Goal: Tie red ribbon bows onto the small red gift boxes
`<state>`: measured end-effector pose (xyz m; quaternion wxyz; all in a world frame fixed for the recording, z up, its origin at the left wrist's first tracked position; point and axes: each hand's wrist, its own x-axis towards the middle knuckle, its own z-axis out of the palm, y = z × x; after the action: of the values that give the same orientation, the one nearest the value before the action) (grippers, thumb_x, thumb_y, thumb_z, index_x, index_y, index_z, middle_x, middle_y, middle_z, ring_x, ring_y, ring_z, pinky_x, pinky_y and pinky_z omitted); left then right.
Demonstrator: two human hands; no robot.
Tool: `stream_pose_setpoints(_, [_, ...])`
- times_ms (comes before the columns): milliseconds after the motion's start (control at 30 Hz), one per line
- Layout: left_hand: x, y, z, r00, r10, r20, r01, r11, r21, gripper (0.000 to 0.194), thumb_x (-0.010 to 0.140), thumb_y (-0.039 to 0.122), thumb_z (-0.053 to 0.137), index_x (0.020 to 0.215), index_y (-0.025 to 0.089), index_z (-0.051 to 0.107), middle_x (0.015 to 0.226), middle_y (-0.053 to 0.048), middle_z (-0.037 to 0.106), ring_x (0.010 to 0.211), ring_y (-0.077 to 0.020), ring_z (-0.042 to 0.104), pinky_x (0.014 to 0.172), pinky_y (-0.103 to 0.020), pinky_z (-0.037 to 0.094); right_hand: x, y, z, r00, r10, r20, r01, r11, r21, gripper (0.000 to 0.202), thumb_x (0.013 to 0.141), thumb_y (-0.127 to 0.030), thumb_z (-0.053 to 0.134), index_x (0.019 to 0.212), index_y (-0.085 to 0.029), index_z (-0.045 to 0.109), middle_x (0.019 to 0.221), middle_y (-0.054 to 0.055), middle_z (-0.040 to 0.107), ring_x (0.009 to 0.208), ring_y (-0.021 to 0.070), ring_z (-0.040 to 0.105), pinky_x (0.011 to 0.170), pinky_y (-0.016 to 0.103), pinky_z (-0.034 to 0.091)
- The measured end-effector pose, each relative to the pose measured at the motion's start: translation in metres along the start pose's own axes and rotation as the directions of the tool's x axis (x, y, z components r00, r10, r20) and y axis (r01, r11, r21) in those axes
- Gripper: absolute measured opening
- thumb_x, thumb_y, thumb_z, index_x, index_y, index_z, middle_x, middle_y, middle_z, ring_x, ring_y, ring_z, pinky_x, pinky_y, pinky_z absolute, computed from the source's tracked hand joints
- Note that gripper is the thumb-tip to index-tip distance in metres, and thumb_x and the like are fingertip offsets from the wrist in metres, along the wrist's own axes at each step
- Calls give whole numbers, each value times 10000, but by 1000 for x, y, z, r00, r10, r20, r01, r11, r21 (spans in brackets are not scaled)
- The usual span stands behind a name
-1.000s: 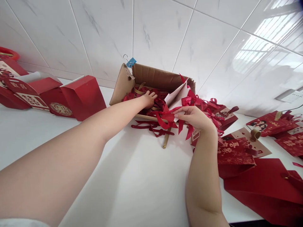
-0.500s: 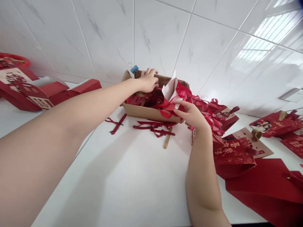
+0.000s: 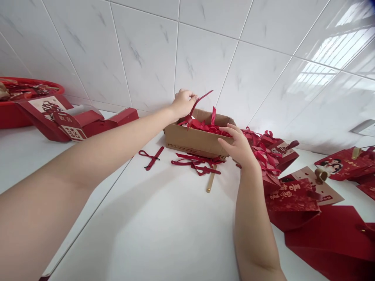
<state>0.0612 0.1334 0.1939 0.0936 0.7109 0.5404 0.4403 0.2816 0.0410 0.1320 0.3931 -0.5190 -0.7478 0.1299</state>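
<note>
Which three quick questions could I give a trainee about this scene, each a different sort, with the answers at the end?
1. True or false: the gold strap lies on the white table, outside the cardboard box.
2. Short answer: which hand has a dark red strap in its grip?
3. Multiple choice: what colour is the filled basin at the far left of the picture? A) blue B) red C) green

Key: 1 true; 2 left hand; 3 B.
</note>
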Motion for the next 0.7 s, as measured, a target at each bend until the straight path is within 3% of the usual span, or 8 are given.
stream_pose_setpoints(67, [-31, 3, 2, 1000, 9, 27, -6, 992, -129, 248, 971, 307, 341, 899, 186, 546, 907, -50, 583, 921, -183, 586, 830, -363, 492, -2, -2, -5, 1000, -9, -30, 9, 1000, -1, 387, 822, -315, 585, 1202, -252, 626, 1447, 110, 439, 1359, 288, 394, 1050, 488, 409])
stream_pose_setpoints(133, [-70, -1, 11, 991, 131, 33, -122, 972, -202, 210, 953, 319, 388, 890, 192, 543, 890, -35, 597, 871, -165, 588, 816, -332, 493, -4, -5, -10, 997, -37, -66, 37, 999, -3, 356, 819, -306, 595, 1166, -244, 645, 1405, 112, 484, 1341, 286, 420, 1062, 489, 397])
stream_pose_setpoints(200, [-108, -15, 26, 974, 193, 122, -170, 969, -177, 202, 923, 324, 440, 810, 186, 534, 882, -44, 602, 840, -162, 585, 808, -313, 494, -7, -10, -13, 994, -57, -91, 57, 998, -5, 330, 816, -291, 603, 1138, -242, 656, 1369, 108, 514, 1309, 284, 459, 1063, 490, 397])
stream_pose_setpoints(300, [-149, -47, 53, 963, 99, 251, -87, 995, -58, 229, 907, 316, 438, 767, 191, 569, 894, -59, 628, 789, -164, 595, 739, -306, 506, -12, -18, -17, 993, -62, -96, 59, 998, -30, 311, 817, -266, 607, 1123, -242, 659, 1348, 99, 530, 1286, 283, 485, 1057, 490, 405])
stream_pose_setpoints(400, [-162, -76, 73, 954, 73, 289, -70, 997, -23, 236, 863, 363, 521, 736, 202, 636, 882, -55, 676, 827, -194, 605, 791, -348, 499, -18, -25, -19, 992, -96, -78, 90, 993, -74, 292, 823, -252, 604, 1109, -246, 660, 1317, 95, 550, 1287, 291, 482, 1034, 497, 427])
stream_pose_setpoints(500, [-162, -88, 81, 949, 101, 298, -109, 994, 9, 253, 858, 396, 549, 771, 213, 701, 905, -44, 717, 906, -212, 587, 887, -381, 458, -23, -28, -21, 988, -138, -74, 130, 986, -108, 269, 833, -259, 594, 1093, -265, 663, 1287, 86, 565, 1261, 301, 501, 998, 516, 449])
stream_pose_setpoints(600, [-160, -85, 77, 946, 131, 296, -147, 989, 33, 264, 890, 369, 518, 848, 221, 732, 988, -32, 733, 971, -217, 563, 926, -395, 419, -29, -31, -24, 987, -137, -82, 125, 983, -134, 254, 830, -259, 605, 1074, -273, 676, 1271, 74, 577, 1229, 298, 526, 1004, 524, 447])
stream_pose_setpoints(700, [-151, -79, 60, 961, 136, 240, -152, 987, 52, 307, 932, 335, 452, 878, 202, 723, 1039, -43, 720, 1005, -222, 556, 951, -415, 399, -36, -42, -27, 985, -139, -104, 123, 981, -148, 235, 828, -253, 612, 1048, -267, 692, 1263, 72, 593, 1213, 288, 547, 1004, 509, 458])
